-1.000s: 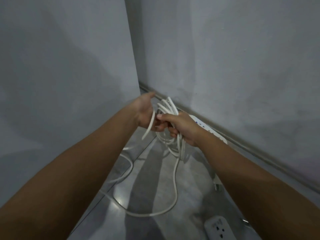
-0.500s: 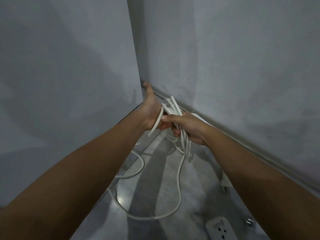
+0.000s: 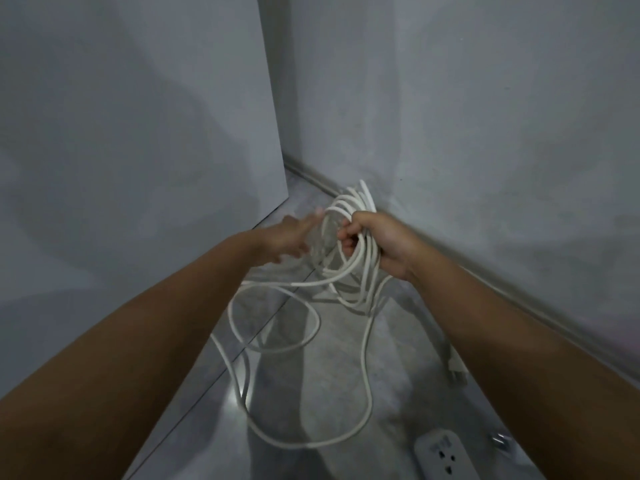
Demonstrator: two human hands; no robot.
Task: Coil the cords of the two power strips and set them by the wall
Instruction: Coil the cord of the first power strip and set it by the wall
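My right hand is closed around a bundle of white cord loops, held above the floor near the right wall. My left hand is motion-blurred just left of the bundle, fingers stretched toward the loops and apart from them. The rest of the cord trails down from the bundle in wide loose loops over the grey floor. One white power strip lies on the floor at the bottom right, sockets up. A plug lies beside my right forearm. The other strip is hidden.
A grey wall panel stands on the left and a grey wall with a baseboard runs along the right, meeting in a narrow corner ahead. A small metal piece lies next to the strip.
My left hand has let go of the cord strand and pulled back to the left. The loops in my right hand have grown, and more slack cord has been drawn up from the floor.
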